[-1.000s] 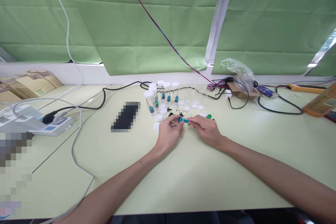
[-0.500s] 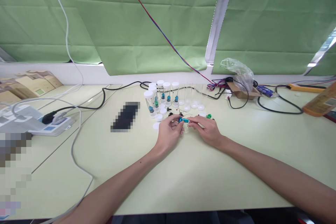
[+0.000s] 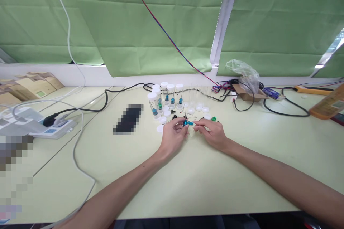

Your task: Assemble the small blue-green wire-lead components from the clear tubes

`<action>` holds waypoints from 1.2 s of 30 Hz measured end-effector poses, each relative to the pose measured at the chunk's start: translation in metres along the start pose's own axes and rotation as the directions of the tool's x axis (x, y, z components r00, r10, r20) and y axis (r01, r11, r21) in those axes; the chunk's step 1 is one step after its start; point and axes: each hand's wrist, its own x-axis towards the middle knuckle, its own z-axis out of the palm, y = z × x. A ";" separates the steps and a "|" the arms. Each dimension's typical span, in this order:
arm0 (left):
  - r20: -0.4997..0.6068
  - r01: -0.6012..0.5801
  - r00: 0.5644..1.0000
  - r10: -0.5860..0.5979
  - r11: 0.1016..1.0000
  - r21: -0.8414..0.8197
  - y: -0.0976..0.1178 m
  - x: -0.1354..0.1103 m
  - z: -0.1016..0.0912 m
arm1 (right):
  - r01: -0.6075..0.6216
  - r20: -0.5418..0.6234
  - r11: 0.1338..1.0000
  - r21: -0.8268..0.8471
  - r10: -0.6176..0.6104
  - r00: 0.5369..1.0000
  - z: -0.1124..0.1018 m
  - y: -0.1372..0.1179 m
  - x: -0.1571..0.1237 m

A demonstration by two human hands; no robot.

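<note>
A bright blue part (image 3: 188,123) shows between the left hand (image 3: 173,137) and right hand (image 3: 212,134) on a pale yellow-green counter (image 3: 188,179). Just beyond lie a vivid green part (image 3: 214,118) and loose white lids (image 3: 199,108). Clear vials (image 3: 166,94) with white caps hold blue and green pieces. Behind hang creased green blinds (image 3: 150,25), crossed by a red-and-blue wire (image 3: 166,34). A black cable (image 3: 107,102) and an orange tool (image 3: 311,89) lie on the counter.
</note>
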 end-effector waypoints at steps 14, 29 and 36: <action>0.027 -0.028 0.999 0.027 1.000 0.014 -0.002 0.000 -0.001 | 0.005 0.005 1.000 0.030 -0.005 1.000 -0.002 -0.011 0.006; 0.007 -0.024 1.000 0.023 0.999 0.042 -0.009 0.005 -0.004 | -0.041 0.031 0.998 -0.048 0.042 0.999 -0.001 -0.005 0.004; 0.011 -0.047 0.999 0.046 0.995 0.085 -0.009 0.004 -0.004 | -0.078 0.129 0.995 -0.069 0.087 0.988 0.000 0.001 0.001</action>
